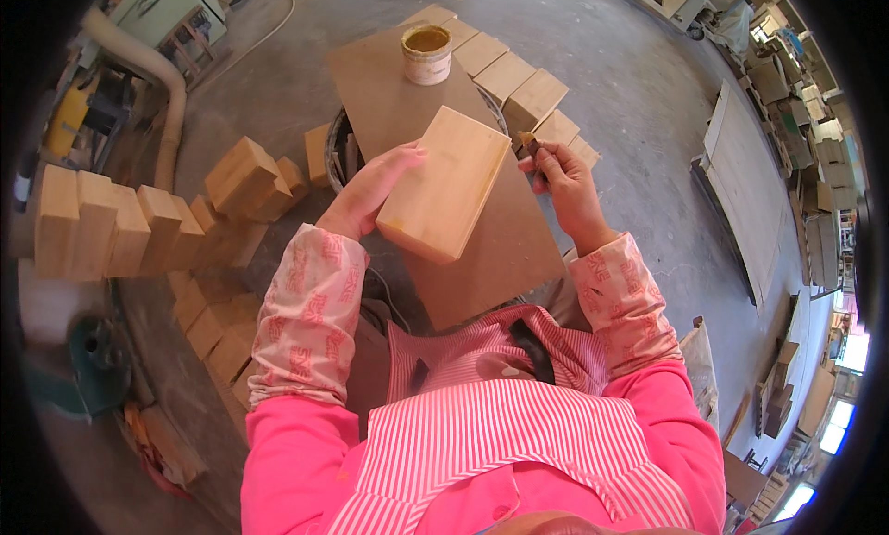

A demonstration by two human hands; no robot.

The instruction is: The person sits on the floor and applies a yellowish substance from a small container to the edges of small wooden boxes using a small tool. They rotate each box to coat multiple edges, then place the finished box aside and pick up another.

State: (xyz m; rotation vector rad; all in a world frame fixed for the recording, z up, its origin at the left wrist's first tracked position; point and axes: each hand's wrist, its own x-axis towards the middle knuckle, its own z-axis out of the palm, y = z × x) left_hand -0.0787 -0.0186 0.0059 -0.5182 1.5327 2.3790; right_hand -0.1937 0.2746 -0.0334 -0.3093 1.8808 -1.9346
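My left hand [378, 184] grips a pale wooden box [444, 187] by its left side, tilted above a brown board [479, 271]. Yellowish filler marks show along the box's right edge and at its lower left corner. Just off the box's upper right corner, my right hand [561, 177] pinches a small dark tool [532, 146] with yellowish paste on its tip; its exact kind is hard to make out. At the far end of the board stands an open white tub [426, 62], its inside coated with yellow-brown paste.
The board rests on a round tub [338, 153]. Behind it, wooden boxes [507, 76] curve in a row on the concrete floor [625, 104]. More boxes [125, 222] are stacked at left, near a beige hose [170, 132]. A large flat panel [746, 194] lies at right.
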